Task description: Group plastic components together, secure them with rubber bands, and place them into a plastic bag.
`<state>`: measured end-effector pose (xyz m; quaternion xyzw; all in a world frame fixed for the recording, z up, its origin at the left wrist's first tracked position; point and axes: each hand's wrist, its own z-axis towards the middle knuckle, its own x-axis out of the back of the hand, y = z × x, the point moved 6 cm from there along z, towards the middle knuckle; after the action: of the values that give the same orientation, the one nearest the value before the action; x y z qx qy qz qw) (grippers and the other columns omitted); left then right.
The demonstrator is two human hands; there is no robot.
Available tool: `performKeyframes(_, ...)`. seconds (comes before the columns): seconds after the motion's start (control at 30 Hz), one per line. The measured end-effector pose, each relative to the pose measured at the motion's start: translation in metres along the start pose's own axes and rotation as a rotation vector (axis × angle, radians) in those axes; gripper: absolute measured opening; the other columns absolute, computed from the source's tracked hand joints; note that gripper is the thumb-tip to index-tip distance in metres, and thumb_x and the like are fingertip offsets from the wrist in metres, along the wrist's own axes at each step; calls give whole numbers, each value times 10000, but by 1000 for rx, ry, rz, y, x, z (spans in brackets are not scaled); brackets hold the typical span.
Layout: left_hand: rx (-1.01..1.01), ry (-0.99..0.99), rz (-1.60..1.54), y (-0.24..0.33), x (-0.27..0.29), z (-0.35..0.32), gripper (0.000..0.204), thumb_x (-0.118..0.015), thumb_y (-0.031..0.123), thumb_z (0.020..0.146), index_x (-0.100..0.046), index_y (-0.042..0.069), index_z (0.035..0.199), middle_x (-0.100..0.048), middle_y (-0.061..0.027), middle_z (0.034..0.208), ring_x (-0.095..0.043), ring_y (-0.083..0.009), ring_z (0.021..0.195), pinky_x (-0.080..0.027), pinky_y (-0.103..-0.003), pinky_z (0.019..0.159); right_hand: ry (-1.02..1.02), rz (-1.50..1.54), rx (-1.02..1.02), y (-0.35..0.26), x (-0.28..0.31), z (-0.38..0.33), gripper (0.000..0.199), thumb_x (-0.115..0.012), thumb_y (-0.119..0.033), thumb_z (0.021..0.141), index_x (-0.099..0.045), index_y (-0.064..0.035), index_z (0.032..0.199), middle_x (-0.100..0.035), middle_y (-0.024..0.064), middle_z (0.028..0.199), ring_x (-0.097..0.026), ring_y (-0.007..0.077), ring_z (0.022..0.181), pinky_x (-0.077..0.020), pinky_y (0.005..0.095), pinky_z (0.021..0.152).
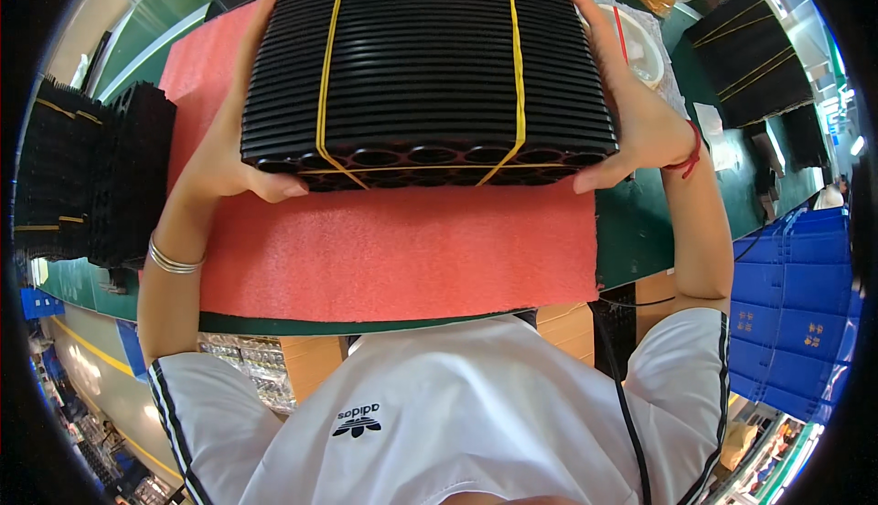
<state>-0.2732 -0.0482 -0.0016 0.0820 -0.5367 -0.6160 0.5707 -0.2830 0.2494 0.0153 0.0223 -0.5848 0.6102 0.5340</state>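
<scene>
Stack point(421, 66): upper centre of frame, over mat point(393, 258) | left hand point(227, 153), right hand point(645, 125): spread, clamping opposite ends | seems stiff, fairly heavy, slick | calls for palms at both ends, not bands point(518, 57)

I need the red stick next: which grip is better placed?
Probably the right grip: the red stick shows just beside it. The left grip is across the black stack; both are holding it.
</scene>
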Motion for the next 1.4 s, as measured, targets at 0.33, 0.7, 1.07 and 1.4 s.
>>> performKeyframes(0.33, 121, 32, -143, -12, 0, -14, 1301, -853, 361, 476, -44, 11, 1433, -258, -143, 1432, -267, -229, 1321, -203, -330, 1082, 65, -22, -3, -3, 0, -3, 1324, -799, -486, 455, -52, -10, 1439, -110, 186, 1483, -153, 295, 1370, -107, 376, 1103)
performKeyframes(0.7, 190, -13, -107, -8, -4, -15, 1209, -854, 225, 480, -120, 13, 1417, -319, -113, 1390, -290, -198, 1288, -233, -324, 1065, 85, -200, -47, -6, -1, 0, 1337, -744, -628, 455, -94, 26, 1423, -111, 235, 1469, -171, 356, 1352, -116, 425, 1100)
performKeyframes(1.07, -114, 321, 105, 13, 3, -18, 1090, -818, 458, 487, -337, -49, 1324, -402, -143, 1349, -374, -247, 1243, -263, -363, 1058, 412, -578, 412, -64, -3, -6, 783, -792, -397, 546, -487, -74, 1191, -436, 168, 1230, -384, 334, 1192, -305, 427, 991)
performKeyframes(1.4, -763, 473, 1157, 100, -58, -30, 246, -669, 238, 529, -674, 251, 774, -476, 62, 842, -428, -126, 758, -333, -298, 736, 529, -1097, 564, -104, -58, -24, 244, -704, -220, 519, -693, -201, 762, -492, -82, 802, -435, 127, 804, -284, 321, 723)
